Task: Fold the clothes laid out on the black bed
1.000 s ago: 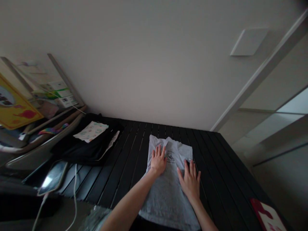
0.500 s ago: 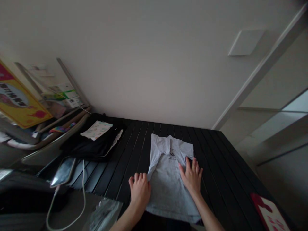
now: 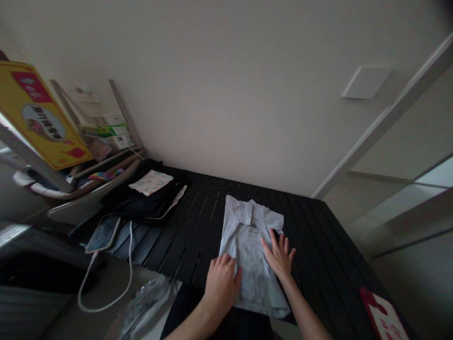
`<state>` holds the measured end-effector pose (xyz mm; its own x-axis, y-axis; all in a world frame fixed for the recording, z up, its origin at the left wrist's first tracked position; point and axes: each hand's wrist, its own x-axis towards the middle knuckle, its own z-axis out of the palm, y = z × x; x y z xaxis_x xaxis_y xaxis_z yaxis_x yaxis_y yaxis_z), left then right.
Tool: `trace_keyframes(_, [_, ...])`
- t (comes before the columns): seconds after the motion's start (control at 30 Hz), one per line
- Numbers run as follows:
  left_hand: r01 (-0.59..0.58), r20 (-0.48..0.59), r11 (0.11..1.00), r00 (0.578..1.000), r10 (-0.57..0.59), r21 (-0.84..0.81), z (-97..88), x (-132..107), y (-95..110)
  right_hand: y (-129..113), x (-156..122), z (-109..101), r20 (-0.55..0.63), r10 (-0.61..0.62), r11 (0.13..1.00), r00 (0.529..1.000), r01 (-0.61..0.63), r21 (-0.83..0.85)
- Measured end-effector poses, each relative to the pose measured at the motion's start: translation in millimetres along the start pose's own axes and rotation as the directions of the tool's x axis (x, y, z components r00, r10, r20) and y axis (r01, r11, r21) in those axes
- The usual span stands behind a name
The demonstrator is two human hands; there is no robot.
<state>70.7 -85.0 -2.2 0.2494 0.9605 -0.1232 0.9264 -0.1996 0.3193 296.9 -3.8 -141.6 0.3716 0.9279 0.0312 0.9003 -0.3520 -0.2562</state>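
A grey T-shirt (image 3: 253,236) with a small dark print lies collar-away on the black slatted table (image 3: 198,222), its sides folded in to a narrow strip. My left hand (image 3: 221,283) rests on the shirt's near left edge, fingers curled over the folded cloth. My right hand (image 3: 279,255) lies flat on the shirt's right half, fingers spread and pressing down.
A black folded garment with a patterned white cloth (image 3: 150,182) on top sits at the table's back left. A phone (image 3: 104,233) with a white cable (image 3: 123,278) lies near the left edge. A crinkled plastic bag (image 3: 148,307) is at the near edge, a red and white card (image 3: 384,314) at the near right, and a yellow box (image 3: 42,113) on shelves to the left.
My left hand left the chest of the shirt, drew back to the near left edge and brought that side over toward the middle. My right hand stayed pressed on the right half.
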Motion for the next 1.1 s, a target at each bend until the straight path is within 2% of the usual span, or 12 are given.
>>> trace_keyframes(0.07, [-0.059,-0.169,0.998,0.984,0.058,-0.004,9.4,15,-11,-1,4,1,0.001,0.03,0.998,1.0,-0.03,0.058])
trace_keyframes(0.1, [-0.105,-0.211,0.994,0.972,0.103,0.004,17.0,22,-18,-2,7,0,0.001,0.06,0.994,0.998,-0.06,0.088])
trace_keyframes(0.2, [-0.207,-0.187,0.978,0.959,0.211,0.039,43.4,35,-39,-7,19,-3,0.017,0.164,0.974,0.986,-0.165,0.152])
trace_keyframes(0.27, [-0.227,-0.156,0.972,0.96,0.232,0.052,56.1,37,-48,-11,29,-7,0.054,0.176,0.968,0.983,-0.182,0.173])
trace_keyframes(0.33, [-0.228,-0.149,0.972,0.961,0.234,0.058,61.5,37,-51,-16,38,-11,0.084,0.145,0.97,0.986,-0.159,0.186])
trace_keyframes(0.43, [-0.233,-0.148,0.971,0.96,0.238,0.055,60.6,36,-51,-31,46,-15,0.056,0.125,0.973,0.991,-0.133,0.191])
trace_keyframes(0.5, [-0.231,-0.15,0.972,0.96,0.235,0.045,59.1,37,-51,-47,45,-17,-0.001,0.067,0.981,0.998,-0.065,0.181])
trace_keyframes(0.6, [-0.227,-0.147,0.974,0.963,0.228,0.025,59.5,38,-52,-78,39,-16,-0.085,-0.18,0.974,0.98,0.19,0.123])
trace_keyframes(0.7, [-0.225,-0.142,0.974,0.964,0.224,0.008,61.2,40,-53,-104,31,-11,0.033,-0.408,0.911,0.912,0.405,0.07])
trace_keyframes(0.8, [-0.223,-0.14,0.975,0.965,0.221,-0.001,61.4,40,-53,-116,29,-7,0.183,-0.477,0.879,0.86,0.47,0.083])
trace_keyframes(0.93, [-0.214,-0.143,0.977,0.966,0.213,0.007,59.4,40,-52,-108,31,-14,0.174,-0.482,0.874,0.859,0.458,0.162])
trace_keyframes(1.1, [-0.21,-0.145,0.978,0.967,0.21,0.014,57.4,38,-51,-63,3,-23,-0.052,-0.447,0.818,0.893,0.432,0.379])
